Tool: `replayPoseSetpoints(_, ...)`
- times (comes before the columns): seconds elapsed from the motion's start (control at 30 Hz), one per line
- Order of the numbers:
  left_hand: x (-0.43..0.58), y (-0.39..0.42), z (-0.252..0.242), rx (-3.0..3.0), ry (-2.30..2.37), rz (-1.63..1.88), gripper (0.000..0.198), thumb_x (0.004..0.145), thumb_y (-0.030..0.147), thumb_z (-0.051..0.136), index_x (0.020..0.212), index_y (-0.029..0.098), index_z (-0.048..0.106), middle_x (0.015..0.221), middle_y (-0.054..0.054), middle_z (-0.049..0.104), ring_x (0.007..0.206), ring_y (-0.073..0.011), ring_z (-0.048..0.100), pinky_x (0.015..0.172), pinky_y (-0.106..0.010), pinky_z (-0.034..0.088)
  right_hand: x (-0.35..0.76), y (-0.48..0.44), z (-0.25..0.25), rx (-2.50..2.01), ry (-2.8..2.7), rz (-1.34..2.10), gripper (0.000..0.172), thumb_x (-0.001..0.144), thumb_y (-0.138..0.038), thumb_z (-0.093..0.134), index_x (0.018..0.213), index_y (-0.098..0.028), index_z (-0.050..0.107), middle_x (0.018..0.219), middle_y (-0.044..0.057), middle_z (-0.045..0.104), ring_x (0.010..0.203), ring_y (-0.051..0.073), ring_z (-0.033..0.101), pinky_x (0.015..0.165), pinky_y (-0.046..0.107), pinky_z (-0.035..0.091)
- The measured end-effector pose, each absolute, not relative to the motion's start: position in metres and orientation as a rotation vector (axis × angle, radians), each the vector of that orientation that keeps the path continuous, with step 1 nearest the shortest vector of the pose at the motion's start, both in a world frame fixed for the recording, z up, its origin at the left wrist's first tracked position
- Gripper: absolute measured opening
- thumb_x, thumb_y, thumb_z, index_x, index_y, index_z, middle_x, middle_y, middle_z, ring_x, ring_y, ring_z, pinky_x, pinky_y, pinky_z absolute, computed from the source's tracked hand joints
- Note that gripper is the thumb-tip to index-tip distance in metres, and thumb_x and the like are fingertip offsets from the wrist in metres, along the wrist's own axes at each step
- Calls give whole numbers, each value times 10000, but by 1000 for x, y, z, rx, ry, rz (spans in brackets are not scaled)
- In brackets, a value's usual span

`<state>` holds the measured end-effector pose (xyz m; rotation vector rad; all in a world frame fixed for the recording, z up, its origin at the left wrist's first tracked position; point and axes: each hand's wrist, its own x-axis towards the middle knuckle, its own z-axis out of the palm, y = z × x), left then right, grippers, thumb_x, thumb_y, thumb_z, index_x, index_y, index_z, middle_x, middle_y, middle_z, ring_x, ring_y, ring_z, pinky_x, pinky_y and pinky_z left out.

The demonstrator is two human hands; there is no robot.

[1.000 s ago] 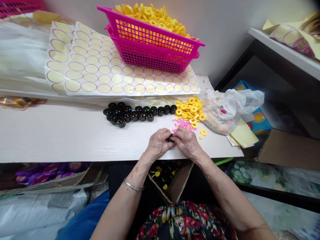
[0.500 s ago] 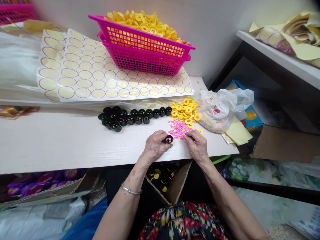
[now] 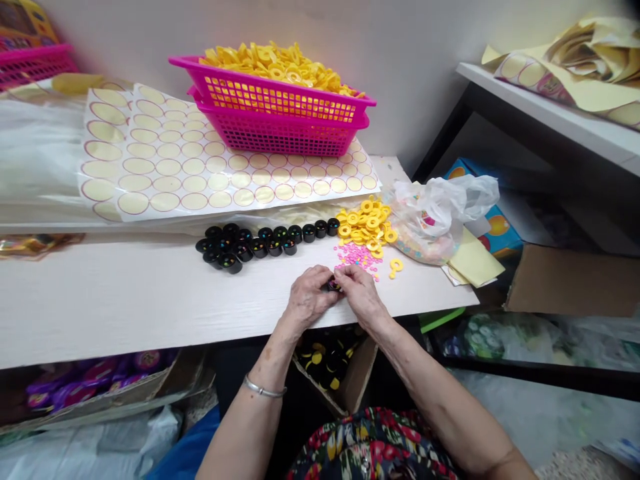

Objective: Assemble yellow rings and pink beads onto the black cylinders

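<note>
Pinched between left hand (image 3: 310, 297) and right hand (image 3: 361, 293), just below the pink beads (image 3: 356, 255): little black cup (image 3: 334, 285). Might slip, roll into those beads and scatter them, if squeezed too loosely.

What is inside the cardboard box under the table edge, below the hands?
Black pieces with yellow round tops lie in the cardboard box. The table covers the box's far side, so whatever lies there is hidden.
</note>
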<state>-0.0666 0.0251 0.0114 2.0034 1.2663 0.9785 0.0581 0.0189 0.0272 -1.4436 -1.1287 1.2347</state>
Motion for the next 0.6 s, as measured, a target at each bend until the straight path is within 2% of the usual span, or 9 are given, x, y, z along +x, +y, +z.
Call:
replayPoseSetpoints(0.13,-66,25,11,2006,1290,971,97,676,192,641,771,186,621,792,-9,574,782,-153,523,698,-253,413,60,24,29,-1453,-1118,1314,156,652,-319,569,669,-165,558,629,-17,529,615,119,457,571,246,360)
replayPoseSetpoints(0.3,-66,25,10,1998,1293,978,117,680,241,665,775,183,628,781,-6,570,770,-148,520,687,-250,408,60,29,31,-1404,-1001,1435,169,575,-306,608,612,-160,530,569,-31,509,554,101,430,527,234,327)
replayPoseSetpoints(0.6,-67,25,10,2004,1282,994,127,678,217,654,798,180,638,785,-7,573,772,-145,525,694,-249,409,60,25,29,-1383,-1031,1344,227,604,-354,636,633,-150,541,576,-19,528,571,109,457,531,233,340)
